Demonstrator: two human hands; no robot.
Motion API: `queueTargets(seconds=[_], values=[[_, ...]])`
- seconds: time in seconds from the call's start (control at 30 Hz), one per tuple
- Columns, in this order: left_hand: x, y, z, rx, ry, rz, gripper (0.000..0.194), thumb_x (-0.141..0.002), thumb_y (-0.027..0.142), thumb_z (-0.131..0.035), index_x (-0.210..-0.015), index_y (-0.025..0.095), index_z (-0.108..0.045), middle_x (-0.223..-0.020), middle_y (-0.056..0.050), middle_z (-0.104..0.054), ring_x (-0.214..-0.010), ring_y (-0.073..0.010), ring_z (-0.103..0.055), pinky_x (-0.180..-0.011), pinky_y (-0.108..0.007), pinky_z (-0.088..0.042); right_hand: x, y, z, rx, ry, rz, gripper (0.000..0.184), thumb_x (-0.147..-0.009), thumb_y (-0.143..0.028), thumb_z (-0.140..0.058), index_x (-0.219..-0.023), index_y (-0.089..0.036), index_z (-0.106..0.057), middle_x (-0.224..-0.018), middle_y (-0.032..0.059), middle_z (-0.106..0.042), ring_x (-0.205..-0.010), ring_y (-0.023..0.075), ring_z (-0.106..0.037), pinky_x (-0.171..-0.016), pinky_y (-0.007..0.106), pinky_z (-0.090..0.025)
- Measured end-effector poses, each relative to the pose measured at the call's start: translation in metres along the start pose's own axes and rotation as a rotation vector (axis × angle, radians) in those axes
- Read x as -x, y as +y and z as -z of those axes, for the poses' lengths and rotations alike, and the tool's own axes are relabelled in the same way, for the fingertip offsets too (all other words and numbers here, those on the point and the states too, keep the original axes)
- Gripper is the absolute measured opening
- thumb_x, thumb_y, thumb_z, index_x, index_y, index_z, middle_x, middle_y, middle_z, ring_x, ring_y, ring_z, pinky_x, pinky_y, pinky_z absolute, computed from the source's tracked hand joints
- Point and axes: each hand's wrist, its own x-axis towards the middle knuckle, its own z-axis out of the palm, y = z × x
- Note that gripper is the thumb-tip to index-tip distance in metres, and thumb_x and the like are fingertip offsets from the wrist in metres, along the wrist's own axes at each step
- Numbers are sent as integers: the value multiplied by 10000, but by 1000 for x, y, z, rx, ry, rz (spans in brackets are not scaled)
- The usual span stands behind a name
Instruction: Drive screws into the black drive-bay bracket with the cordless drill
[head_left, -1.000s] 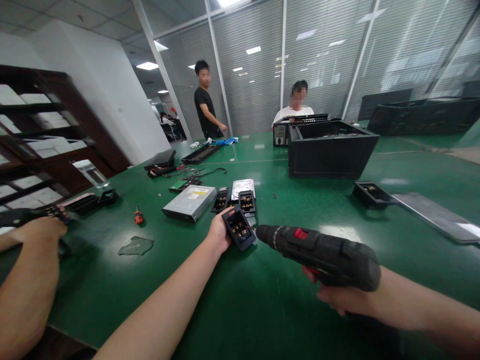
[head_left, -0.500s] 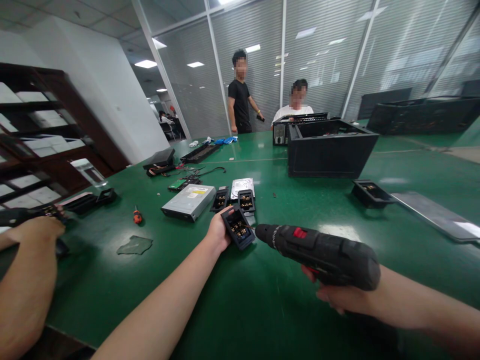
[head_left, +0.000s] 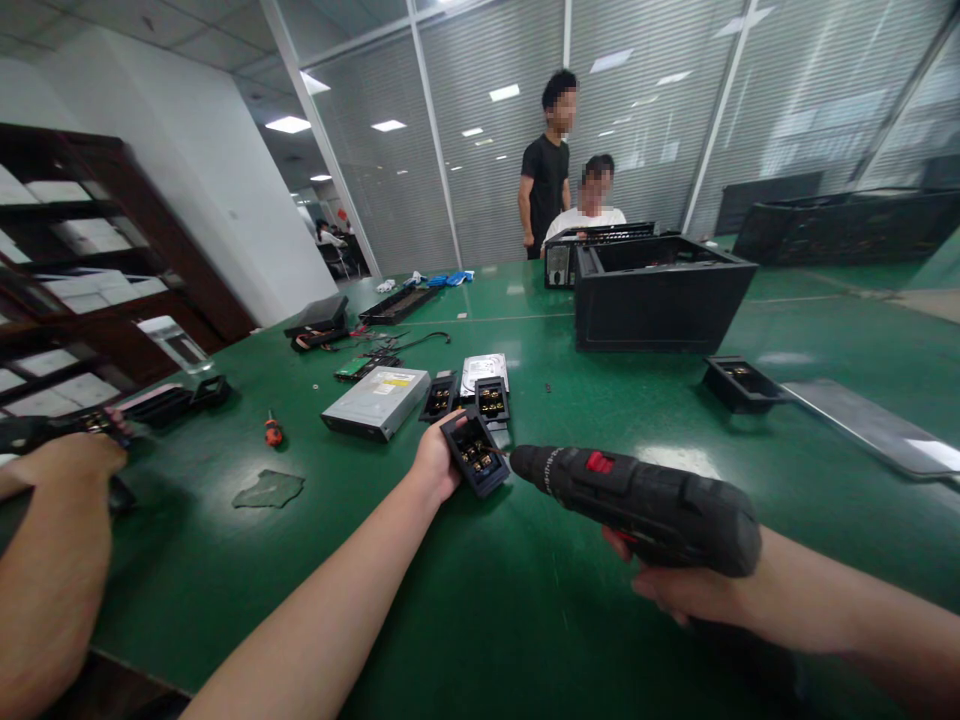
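My left hand [head_left: 436, 462] is closed on the side of a small black open box [head_left: 477, 455], tilted above the green table, with brass-coloured metal parts inside. In my right hand [head_left: 690, 590] is a black power drill [head_left: 637, 505] with a red switch on top, its nose pointing left. The thin bit reaches to the box's opening; whether it touches a screw I cannot tell. Just behind the held box, two similar black boxes, one of them a black box [head_left: 492, 400], lie by a silver hard drive [head_left: 484, 374].
Left of the boxes are an optical drive [head_left: 377, 402], an orange screwdriver [head_left: 273, 430] and a dark flat shard [head_left: 268, 489]. A co-worker's arm [head_left: 64, 520] is at far left. A computer case [head_left: 660, 300], another black box [head_left: 742, 385] and a metal panel [head_left: 870, 425] lie rightward.
The standing person in black has moved right, beside the seated person. Both my hands, the box and the drill stay nearly in place.
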Motion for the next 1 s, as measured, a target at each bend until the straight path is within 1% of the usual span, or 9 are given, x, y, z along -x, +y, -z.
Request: queueTargets(seconds=[0.07, 0.2, 0.33, 0.53, 0.67, 0.77, 0.87, 1.0], values=[[0, 1, -1, 4, 7, 4, 107, -695, 203, -566, -774, 154, -619, -614, -50, -648, -517, -218, -626, -536, -376, -522, 0, -1, 0, -9, -2, 2, 239, -774, -195, -613, -1003, -220, -550, -714, -36, -580, -601, 143, -582, -573, 269, -513], [3, 1, -3, 1, 14, 3, 87, -696, 207, -564, -752, 156, -607, -619, -55, -649, -523, -222, -628, -528, -373, -520, 0, -1, 0, -15, 6, -3, 256, -780, -186, -606, -1026, -218, -545, -812, -8, -608, -598, 139, -574, -572, 283, -512], [3, 1, -3, -16, 13, 5, 79, -696, 223, -567, -722, 155, -595, -604, -61, -640, -512, -222, -619, -528, -380, -521, 1, 2, 0, -8, 4, -2, 266, -788, -192, -604, -1045, -226, -544, -837, -4, -616, -600, 142, -572, -582, 293, -513], [0, 1, 0, -26, -3, -3, 77, -687, 219, -570, -720, 154, -595, -598, -62, -635, -513, -224, -616, -546, -400, -529, 1, 1, 1, 31, -6, 38, 210, -791, -165, -584, -993, -214, -555, -735, -26, -584, -603, 148, -565, -571, 290, -497], [-1, 0, 0, -24, -14, -2, 83, -683, 217, -569, -725, 151, -598, -598, -62, -635, -515, -227, -620, -540, -398, -529, 0, 3, 1, 50, -7, 35, 194, -799, -176, -581, -988, -203, -549, -664, -44, -563, -586, 145, -554, -561, 289, -479], [0, 1, -1, -23, -6, -5, 96, -683, 207, -564, -746, 147, -606, -617, -64, -647, -526, -229, -628, -541, -395, -528, 0, 6, 0, 42, -22, 41, 208, -799, -188, -587, -1000, -204, -537, -683, -39, -570, -594, 146, -561, -556, 288, -486], [1, 2, -1, -27, 21, 2, 98, -693, 222, -559, -740, 147, -603, -610, -68, -647, -517, -232, -625, -526, -388, -520, -1, 5, 0, 9, -26, 59, 226, -777, -152, -592, -989, -195, -525, -713, -35, -564, -595, 137, -562, -562, 287, -495], [1, 4, -1, -34, 24, 7, 123, -706, 231, -552, -762, 140, -613, -626, -80, -656, -533, -235, -628, -540, -385, -517, -3, 1, 0, 17, -29, 68, 206, -761, -131, -595, -950, -172, -524, -659, -49, -539, -572, 127, -548, -546, 273, -476]])
